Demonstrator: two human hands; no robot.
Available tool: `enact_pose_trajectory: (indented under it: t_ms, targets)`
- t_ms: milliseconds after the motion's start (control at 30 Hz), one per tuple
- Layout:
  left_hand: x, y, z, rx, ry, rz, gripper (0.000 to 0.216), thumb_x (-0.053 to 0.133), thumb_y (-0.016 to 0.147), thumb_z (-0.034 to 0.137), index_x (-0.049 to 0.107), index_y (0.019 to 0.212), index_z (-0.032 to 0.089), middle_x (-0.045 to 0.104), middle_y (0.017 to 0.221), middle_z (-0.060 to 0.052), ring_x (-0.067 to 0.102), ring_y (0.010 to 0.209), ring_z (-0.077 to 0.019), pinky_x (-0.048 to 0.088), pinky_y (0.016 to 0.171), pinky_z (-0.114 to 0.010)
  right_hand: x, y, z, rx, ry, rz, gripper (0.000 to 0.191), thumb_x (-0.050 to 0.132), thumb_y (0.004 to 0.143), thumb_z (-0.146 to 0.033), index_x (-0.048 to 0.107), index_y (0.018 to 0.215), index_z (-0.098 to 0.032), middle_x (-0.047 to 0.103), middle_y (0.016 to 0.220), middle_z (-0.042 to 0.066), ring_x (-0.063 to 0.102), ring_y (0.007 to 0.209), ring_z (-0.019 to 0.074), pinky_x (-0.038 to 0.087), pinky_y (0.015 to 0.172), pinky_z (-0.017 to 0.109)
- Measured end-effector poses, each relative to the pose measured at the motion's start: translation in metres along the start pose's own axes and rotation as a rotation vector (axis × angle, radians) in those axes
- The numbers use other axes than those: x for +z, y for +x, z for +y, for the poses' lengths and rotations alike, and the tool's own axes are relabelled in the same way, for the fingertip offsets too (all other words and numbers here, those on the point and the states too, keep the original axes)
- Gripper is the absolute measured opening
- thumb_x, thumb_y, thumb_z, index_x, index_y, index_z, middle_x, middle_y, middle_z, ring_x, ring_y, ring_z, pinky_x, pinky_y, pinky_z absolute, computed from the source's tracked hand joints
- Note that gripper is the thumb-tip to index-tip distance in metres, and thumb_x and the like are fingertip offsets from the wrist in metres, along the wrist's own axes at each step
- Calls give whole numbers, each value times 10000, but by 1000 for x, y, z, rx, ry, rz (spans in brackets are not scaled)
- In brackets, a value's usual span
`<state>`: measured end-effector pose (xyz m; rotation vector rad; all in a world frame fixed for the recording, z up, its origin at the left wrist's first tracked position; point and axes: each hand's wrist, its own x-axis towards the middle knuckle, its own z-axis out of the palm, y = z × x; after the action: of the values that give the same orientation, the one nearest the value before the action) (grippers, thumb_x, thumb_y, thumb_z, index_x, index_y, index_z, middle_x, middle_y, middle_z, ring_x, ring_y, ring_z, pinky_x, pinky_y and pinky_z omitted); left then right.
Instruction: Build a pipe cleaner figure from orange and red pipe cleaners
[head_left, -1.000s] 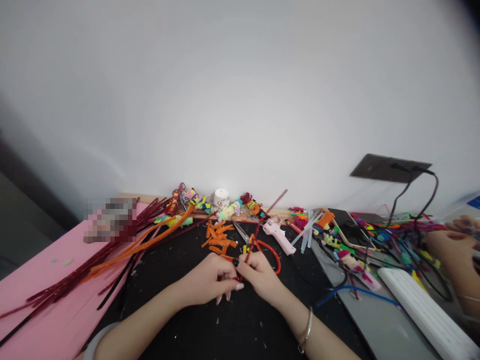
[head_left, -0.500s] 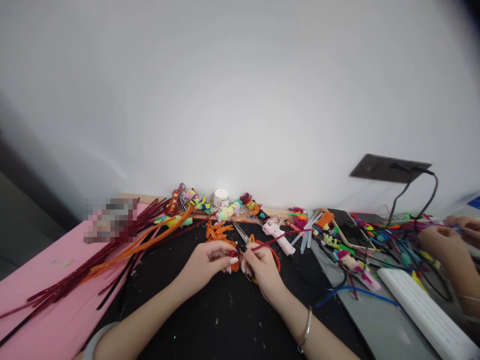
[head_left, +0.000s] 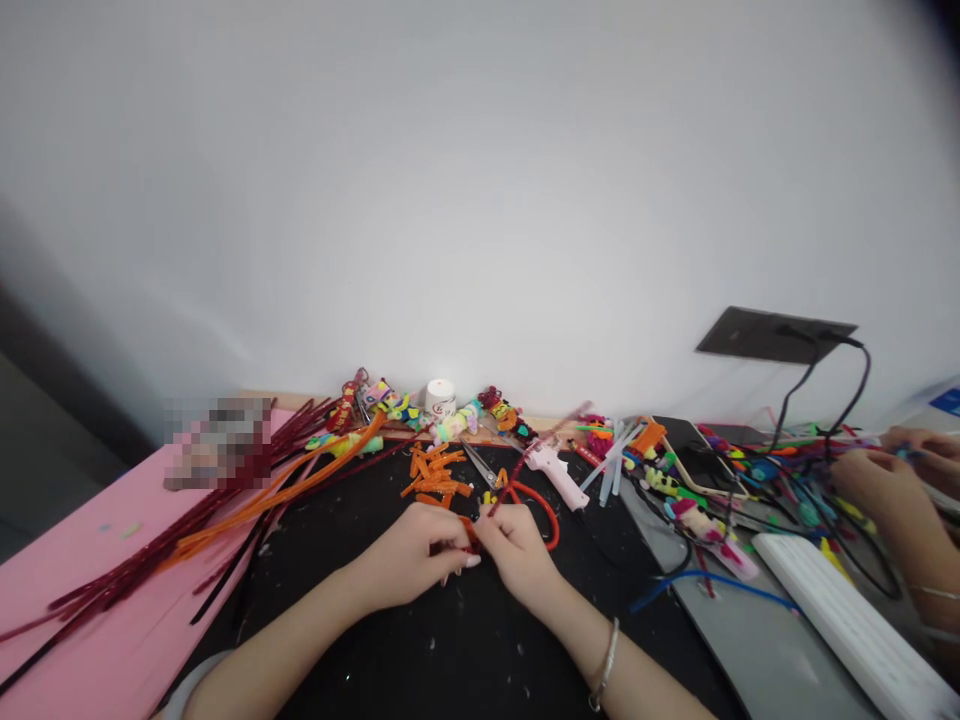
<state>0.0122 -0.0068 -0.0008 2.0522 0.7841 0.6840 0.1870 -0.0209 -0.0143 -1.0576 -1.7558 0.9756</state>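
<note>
Bent fingers and thumb of the left hand [head_left: 420, 555] close narrowly on a small orange and dark-red fuzzy piece [head_left: 469, 526], mostly hidden between the hands above the black mat [head_left: 450, 650]. Beside it, the right hand [head_left: 517, 555] pinches a long dark-red fuzzy craft stem [head_left: 523, 465]; whether stem and piece join is hidden. Working well here probably means a firm left pinch, with short, snug turns guided close to the piece, since fuzzy wire should bend readily but kink if forced. The stem's free end slants up past the pale-pink glue gun [head_left: 559, 477], so it could snag there or on the thick orange-red loop [head_left: 553, 512]. Metal scissors [head_left: 481, 464] and short orange fuzzy cuttings [head_left: 435, 468] lie just beyond the hands.
</note>
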Motion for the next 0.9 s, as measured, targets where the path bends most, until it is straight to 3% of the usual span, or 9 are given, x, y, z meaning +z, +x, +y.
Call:
enact_pose_trajectory:
  t_ms: [100, 233, 333, 433, 667, 800, 900]
  targets:
    - [2, -2, 0, 102, 85, -41, 258, 606, 847, 185, 620, 591, 158, 618, 610, 1, 548, 592, -121, 402, 612, -214, 1, -1, -4, -72, -109, -104, 459, 446, 942, -358, 404, 514, -196, 423, 504, -37, 392, 474, 99, 281, 493, 242]
    - [0, -1, 2, 15, 89, 63, 212, 618, 855, 236, 705, 671, 181, 666, 649, -18, 589, 614, -148, 435, 637, -243, -2, 0, -6, -88, -136, 30, 422, 453, 935, -303, 425, 526, -201, 450, 524, -26, 422, 497, 117, 309, 514, 252]
    - [-1, 2, 2, -173, -159, 178, 140, 697, 794, 294, 751, 857, 181, 705, 679, -23, 614, 576, -157, 478, 607, -263, -6, 1, -6, -83, -118, 141, 392, 462, 930, -293, 428, 549, -209, 449, 543, -24, 435, 517, 130, 327, 534, 257]
    - [-1, 5, -1, -307, -503, 272, 323, 752, 733, 344, 735, 995, 158, 738, 742, -35, 655, 620, -171, 532, 627, -289, -8, 2, -5, -89, -121, 200, 327, 472, 927, -301, 497, 614, -209, 484, 581, -14, 470, 557, 150, 354, 556, 260]
    - [-2, 5, -6, -412, -847, 356, 375, 840, 670, 349, 744, 967, 141, 757, 842, -57, 690, 718, -157, 568, 717, -292, -11, 2, -5, -195, -193, 196, 240, 494, 923, -230, 593, 707, -202, 589, 669, 17, 536, 641, 169, 401, 622, 280]
    - [-2, 3, -7, -405, -862, 353, 369, 853, 654, 326, 740, 951, 138, 763, 857, -61, 704, 759, -170, 570, 754, -307, -11, 2, -6, -212, -173, 167, 215, 499, 918, -231, 627, 747, -201, 618, 706, 29, 559, 671, 176, 422, 647, 288]
    - [-2, 5, -7, -409, -792, 360, 362, 856, 634, 313, 733, 923, 133, 764, 851, -62, 709, 776, -186, 568, 768, -325, -10, 2, -2, -133, -120, 179, 183, 527, 898, -271, 617, 754, -202, 584, 682, 10, 529, 632, 163, 409, 605, 270]
